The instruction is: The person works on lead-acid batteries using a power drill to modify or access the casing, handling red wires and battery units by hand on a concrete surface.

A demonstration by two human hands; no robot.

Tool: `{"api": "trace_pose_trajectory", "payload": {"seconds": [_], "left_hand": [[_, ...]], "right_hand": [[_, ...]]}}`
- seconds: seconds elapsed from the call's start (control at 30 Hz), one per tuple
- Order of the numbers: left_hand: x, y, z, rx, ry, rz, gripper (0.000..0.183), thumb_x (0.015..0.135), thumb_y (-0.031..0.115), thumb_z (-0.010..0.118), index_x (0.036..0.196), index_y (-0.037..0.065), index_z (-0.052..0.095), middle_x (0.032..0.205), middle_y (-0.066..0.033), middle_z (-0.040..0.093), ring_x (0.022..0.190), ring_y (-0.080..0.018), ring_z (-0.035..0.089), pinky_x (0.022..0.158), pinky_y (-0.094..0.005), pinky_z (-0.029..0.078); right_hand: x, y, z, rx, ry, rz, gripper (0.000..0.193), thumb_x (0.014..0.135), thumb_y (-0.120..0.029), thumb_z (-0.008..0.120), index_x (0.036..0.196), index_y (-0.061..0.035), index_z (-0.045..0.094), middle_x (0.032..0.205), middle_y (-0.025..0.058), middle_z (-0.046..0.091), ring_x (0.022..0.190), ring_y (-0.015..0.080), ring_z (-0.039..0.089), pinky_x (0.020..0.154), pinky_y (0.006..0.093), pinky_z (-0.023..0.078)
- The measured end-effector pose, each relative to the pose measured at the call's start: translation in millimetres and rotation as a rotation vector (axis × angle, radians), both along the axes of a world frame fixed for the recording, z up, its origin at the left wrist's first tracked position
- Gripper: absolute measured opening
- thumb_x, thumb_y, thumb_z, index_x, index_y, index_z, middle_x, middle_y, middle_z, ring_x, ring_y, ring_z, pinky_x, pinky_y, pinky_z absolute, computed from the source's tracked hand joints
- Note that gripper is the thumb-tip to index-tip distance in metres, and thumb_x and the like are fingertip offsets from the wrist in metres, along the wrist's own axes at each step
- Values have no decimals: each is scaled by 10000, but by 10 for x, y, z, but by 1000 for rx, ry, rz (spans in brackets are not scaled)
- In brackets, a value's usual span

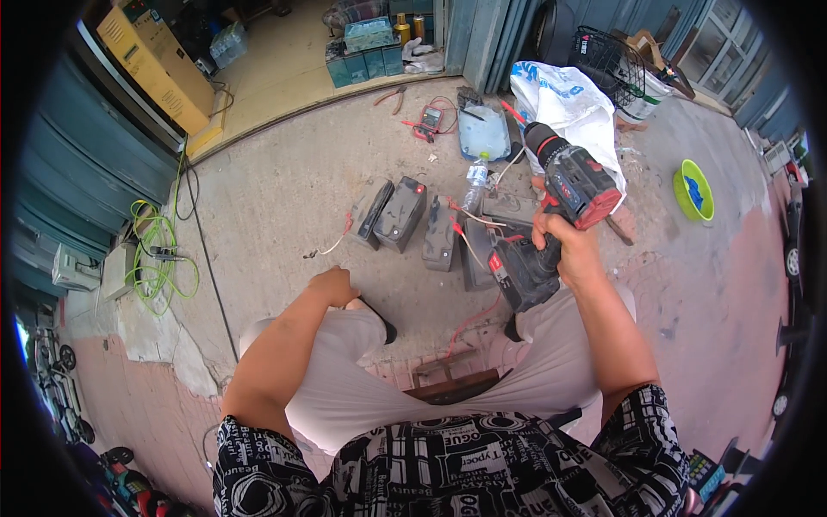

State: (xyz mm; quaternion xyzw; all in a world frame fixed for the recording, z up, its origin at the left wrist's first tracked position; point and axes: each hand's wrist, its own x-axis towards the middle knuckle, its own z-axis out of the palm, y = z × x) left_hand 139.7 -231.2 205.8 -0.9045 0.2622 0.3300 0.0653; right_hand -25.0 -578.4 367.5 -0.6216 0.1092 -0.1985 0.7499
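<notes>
My right hand (pixel 570 248) is wrapped round the grip of a black and red cordless drill (pixel 579 179), held up with its chuck pointing to the far left. The drill's battery pack (pixel 522 274) hangs at the near end of the grip. My left hand (pixel 332 284) is curled by my left knee; what it holds, if anything, is hidden. Ahead of it, a dusty dark battery (pixel 401 215) stands on the concrete beside another battery (pixel 370 213). A third battery (pixel 440 239) has a red-clipped wire (pixel 460 229) near it. The drill partly hides more batteries.
Farther off lie a red multimeter (pixel 427 123), pliers (pixel 390 100), a blue tray (pixel 484 132), a plastic bottle (pixel 475 185) and a white sack (pixel 560 99). A green basin (pixel 693 189) sits at right, a coiled green cable (pixel 155 258) at left. Batteries line the doorway (pixel 366 65).
</notes>
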Motion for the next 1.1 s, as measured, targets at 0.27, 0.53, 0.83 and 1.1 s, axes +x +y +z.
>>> {"api": "trace_pose_trajectory", "payload": {"seconds": [0.27, 0.53, 0.83, 1.1], "left_hand": [[240, 140, -367, -99, -280, 487, 648, 840, 218, 527, 1397, 10, 267, 1465, -179, 271, 1244, -343, 447, 995, -423, 414], [443, 410, -933, -25, -18, 554, 591, 833, 118, 417, 1397, 14, 275, 1459, -212, 270, 1294, -382, 373, 1031, -433, 370], [294, -112, -820, -158, -326, 555, 370, 841, 151, 504, 1166, -19, 548, 1327, -191, 416, 1183, -369, 472, 978, -397, 425], [284, -7, -1569, -499, -133, 794, 365, 885, 325, 450, 900, 14, 641, 882, -191, 659, 855, -298, 646, 740, -400, 495]], "right_hand": [[-413, 63, 122, -132, 53, 164, 545, 642, 17, 479, 1183, 77, 512, 677, 68, 537, 506, 124, 495, 520, 251, 395], [-371, 109, -30, -13, 58, 174, 491, 659, 36, 481, 1146, 60, 533, 693, 69, 541, 510, 134, 503, 512, 244, 390], [-320, 0, -241, 52, 84, 168, 186, 761, 33, 583, 940, 2, 541, 677, 44, 546, 494, 120, 495, 489, 261, 384], [-188, 119, -267, -43, 92, 209, 112, 769, 19, 584, 856, -10, 521, 640, 35, 534, 483, 117, 497, 473, 273, 387]]}}
